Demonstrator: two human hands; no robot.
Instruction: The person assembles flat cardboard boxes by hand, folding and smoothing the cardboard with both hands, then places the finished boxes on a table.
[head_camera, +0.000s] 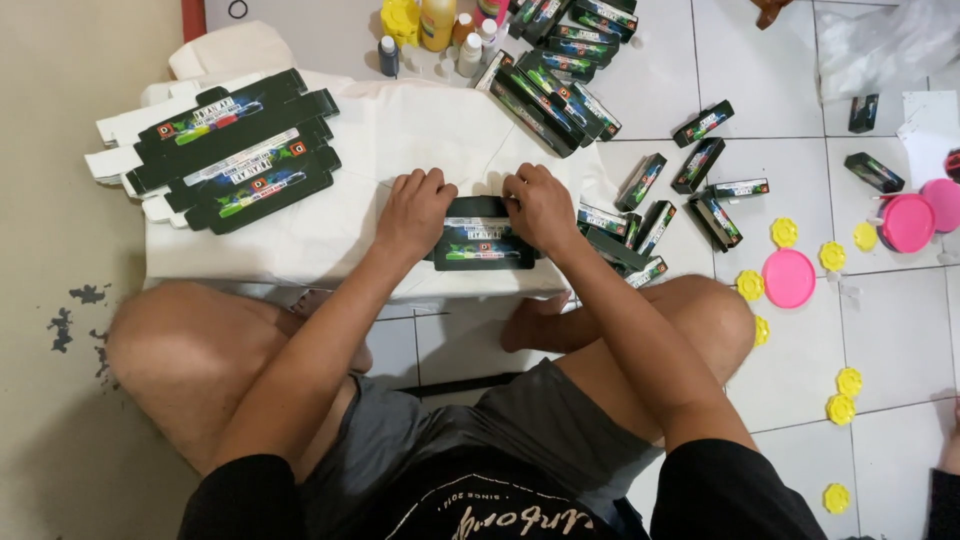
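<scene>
Pressing down with curled fingers, the left hand (415, 212) and right hand (540, 207) flank a flat black carton (478, 240) — its long axis crosswise between them, neither nearer — right of the stack of flat cartons (235, 150) on the white cloth (400, 130).

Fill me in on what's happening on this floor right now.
A person sits cross-legged on the tiled floor, both hands pressed on a flat black carton that lies on a white sheet. The left hand covers its left end, the right hand its right end. A stack of flat black cartons lies to the left; assembled black boxes are scattered ahead and to the right. Small bottles stand at the top; pink lids and yellow caps lie on the right.
</scene>
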